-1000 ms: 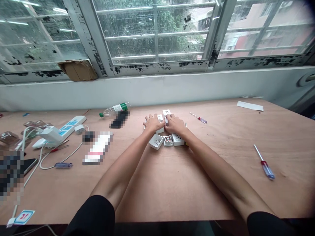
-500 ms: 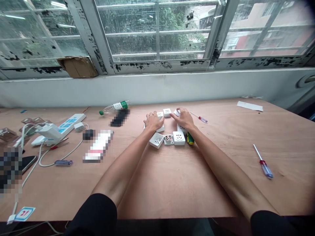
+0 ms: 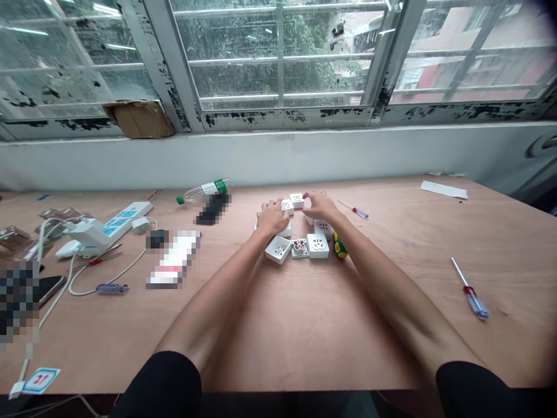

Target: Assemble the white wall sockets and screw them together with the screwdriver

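Observation:
Several white square wall sockets lie grouped on a plywood table (image 3: 304, 325). My left hand (image 3: 272, 217) rests on a white socket piece (image 3: 285, 230), with its fingers reaching toward a white socket (image 3: 287, 206). My right hand (image 3: 319, 206) is just beside a white socket (image 3: 297, 200), and partly covers another (image 3: 322, 226). Below the hands are an open white back box (image 3: 277, 249), a socket core with exposed metal parts (image 3: 299, 248), and a face-up white socket (image 3: 317, 245). A screwdriver with a green and yellow handle (image 3: 340, 244) lies under my right wrist.
A small red-handled screwdriver (image 3: 354, 209) lies beyond my right hand, and a blue-and-red one (image 3: 472, 299) further right. On the left are a white power strip (image 3: 117, 223) with cables and a plastic bottle (image 3: 202, 190) on its side. Blurred objects lie nearby.
My right hand has moved back left toward the far socket, after moving right and uncovering the green and yellow screwdriver. My left hand has stayed almost still.

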`<action>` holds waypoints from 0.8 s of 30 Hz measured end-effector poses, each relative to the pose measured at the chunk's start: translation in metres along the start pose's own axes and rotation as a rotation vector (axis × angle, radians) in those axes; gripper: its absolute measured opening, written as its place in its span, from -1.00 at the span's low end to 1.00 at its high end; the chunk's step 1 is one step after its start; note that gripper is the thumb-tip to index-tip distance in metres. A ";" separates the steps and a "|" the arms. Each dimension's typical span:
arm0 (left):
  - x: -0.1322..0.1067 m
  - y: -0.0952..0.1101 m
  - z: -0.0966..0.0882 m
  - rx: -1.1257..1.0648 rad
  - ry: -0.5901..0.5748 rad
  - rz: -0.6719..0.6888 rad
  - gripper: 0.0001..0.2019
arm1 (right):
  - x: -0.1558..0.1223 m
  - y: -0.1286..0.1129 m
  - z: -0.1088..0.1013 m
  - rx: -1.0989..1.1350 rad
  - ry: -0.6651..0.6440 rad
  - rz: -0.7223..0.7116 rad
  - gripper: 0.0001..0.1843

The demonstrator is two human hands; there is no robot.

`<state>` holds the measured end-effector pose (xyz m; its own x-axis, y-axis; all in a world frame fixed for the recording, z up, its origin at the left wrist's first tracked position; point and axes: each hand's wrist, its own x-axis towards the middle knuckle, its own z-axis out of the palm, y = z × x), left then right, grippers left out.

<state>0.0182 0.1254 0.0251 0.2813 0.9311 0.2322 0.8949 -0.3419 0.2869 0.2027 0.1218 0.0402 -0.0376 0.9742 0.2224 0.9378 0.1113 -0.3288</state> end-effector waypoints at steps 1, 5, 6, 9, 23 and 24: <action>0.001 0.000 0.000 0.008 -0.020 0.036 -0.46 | 0.009 -0.004 0.002 0.003 -0.011 -0.030 -0.43; 0.002 -0.002 -0.001 0.020 -0.086 0.111 -0.46 | 0.041 -0.020 0.016 0.044 -0.069 -0.082 -0.17; 0.002 -0.002 -0.001 0.022 -0.091 0.102 -0.45 | 0.047 -0.021 0.018 0.057 -0.090 -0.071 -0.15; 0.001 -0.001 -0.002 0.018 -0.067 0.065 -0.45 | 0.055 -0.016 0.016 0.115 -0.127 -0.046 -0.18; -0.004 0.002 -0.004 -0.016 0.031 -0.010 -0.60 | 0.009 -0.002 -0.034 0.482 -0.275 -0.177 -0.25; -0.004 0.002 -0.005 -0.027 0.040 -0.014 -0.61 | 0.005 -0.005 -0.029 0.420 -0.304 -0.182 -0.24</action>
<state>0.0166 0.1201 0.0293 0.2548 0.9300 0.2648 0.8887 -0.3331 0.3150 0.2073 0.1209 0.0696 -0.3426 0.9379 0.0551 0.6906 0.2912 -0.6620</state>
